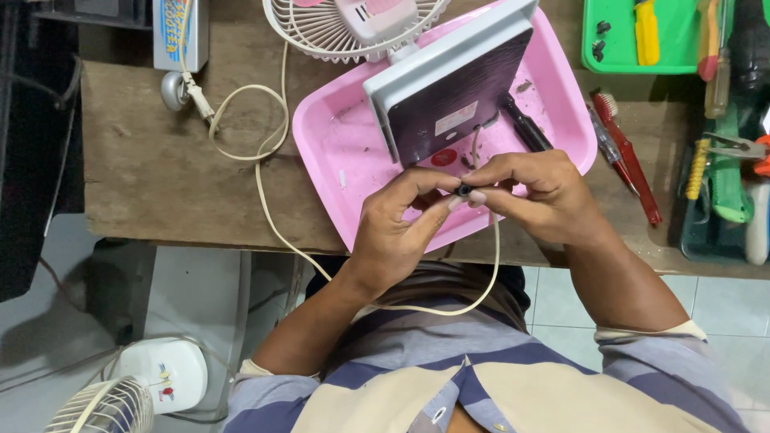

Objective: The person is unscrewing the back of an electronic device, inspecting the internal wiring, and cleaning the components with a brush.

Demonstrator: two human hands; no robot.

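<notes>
a wooden table (160,176) carries a pink tray (337,152) with a grey-framed dark panel (461,88) standing tilted in it, a black pen-like tool (525,124) beside it. above the tray's near edge, left hand (401,232) and right hand (533,192) together pinch a small black part (464,190) on a cream cord (493,265).

White rectangular label (455,118) and round red sticker (443,157) seen on dark panel (461,92); blue-yellow printed box (180,32) at bench's far edge.
</notes>
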